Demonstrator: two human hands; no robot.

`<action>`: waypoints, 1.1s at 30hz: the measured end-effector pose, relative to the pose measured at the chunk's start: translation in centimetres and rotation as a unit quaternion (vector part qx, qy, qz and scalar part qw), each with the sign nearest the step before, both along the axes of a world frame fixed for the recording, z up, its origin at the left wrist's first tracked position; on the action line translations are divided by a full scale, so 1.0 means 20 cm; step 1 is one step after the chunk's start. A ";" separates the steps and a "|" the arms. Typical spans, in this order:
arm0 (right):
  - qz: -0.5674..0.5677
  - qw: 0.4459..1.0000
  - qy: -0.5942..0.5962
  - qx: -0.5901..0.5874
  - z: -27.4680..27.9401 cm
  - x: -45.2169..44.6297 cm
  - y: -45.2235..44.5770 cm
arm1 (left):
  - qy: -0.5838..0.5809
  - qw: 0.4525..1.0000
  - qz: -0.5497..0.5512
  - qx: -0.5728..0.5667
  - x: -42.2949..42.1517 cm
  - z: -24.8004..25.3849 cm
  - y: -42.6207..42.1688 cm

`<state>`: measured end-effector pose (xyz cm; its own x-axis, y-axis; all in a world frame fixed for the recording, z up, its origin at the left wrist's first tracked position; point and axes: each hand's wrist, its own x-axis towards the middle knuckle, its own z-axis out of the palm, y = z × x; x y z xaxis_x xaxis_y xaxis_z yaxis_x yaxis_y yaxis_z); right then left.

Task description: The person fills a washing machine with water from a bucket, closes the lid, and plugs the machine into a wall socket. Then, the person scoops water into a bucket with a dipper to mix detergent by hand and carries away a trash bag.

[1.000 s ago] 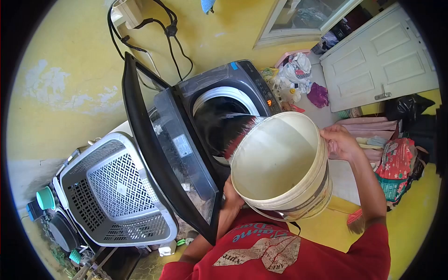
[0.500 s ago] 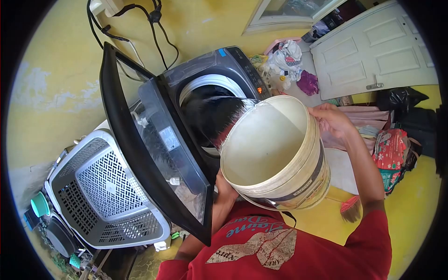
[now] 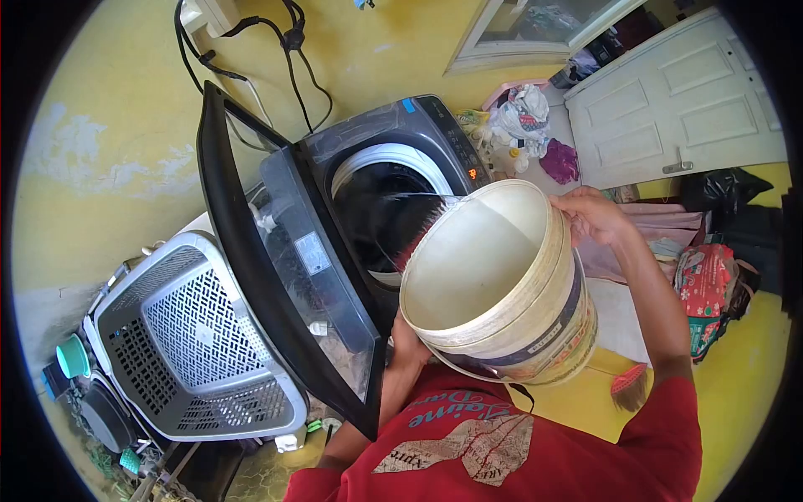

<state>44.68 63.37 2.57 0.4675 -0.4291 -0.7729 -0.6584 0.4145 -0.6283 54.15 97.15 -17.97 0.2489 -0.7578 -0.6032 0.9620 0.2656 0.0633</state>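
A large off-white bucket [image 3: 485, 259] is tilted with its mouth toward the open drum of a dark grey washing machine [image 3: 443, 138]. Clear water [image 3: 414, 219] streams from the bucket's rim into the drum. My right hand [image 3: 592, 219] is closed on the rim at the bucket's right side. At the lower left of the bucket, my left hand [image 3: 407, 341] supports it; part of that hand is hidden behind the bucket. The machine's raised lid [image 3: 314, 276] stands just left of my left hand.
A grey laundry basket [image 3: 205, 335] sits left of the lid. Black cables [image 3: 294, 58] hang on the yellow wall. Plastic bags [image 3: 523, 117] lie behind the machine, near a white door [image 3: 677, 100]. A red bag [image 3: 704, 289] and broom [image 3: 629, 386] are at the right.
The camera view has shifted slightly. The bucket tilts a little differently, its printed side showing more than at first, and the water stream looks thinner than half a second ago.
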 end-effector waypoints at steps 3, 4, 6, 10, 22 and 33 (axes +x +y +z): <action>0.015 1.000 0.010 -0.001 -0.01 0.01 -0.03 | 0.007 1.000 0.006 0.019 -0.01 0.00 -0.01; 0.029 0.999 0.019 0.001 -0.02 0.01 -0.05 | 0.011 0.999 0.008 0.032 0.00 0.01 -0.02; 0.055 0.998 0.037 0.005 -0.03 0.02 -0.10 | 0.024 1.000 0.000 0.018 0.01 0.01 -0.02; 0.095 0.994 0.060 -0.012 -0.07 0.06 -0.15 | 0.040 0.999 -0.024 -0.006 0.04 0.05 -0.03; 0.224 0.964 0.089 -0.114 -0.11 0.21 -0.19 | 0.010 0.995 -0.046 0.092 -0.03 -0.11 0.02; 0.185 0.956 0.097 -0.204 -0.08 0.34 -0.01 | 0.025 0.994 -0.038 0.099 -0.06 -0.04 0.03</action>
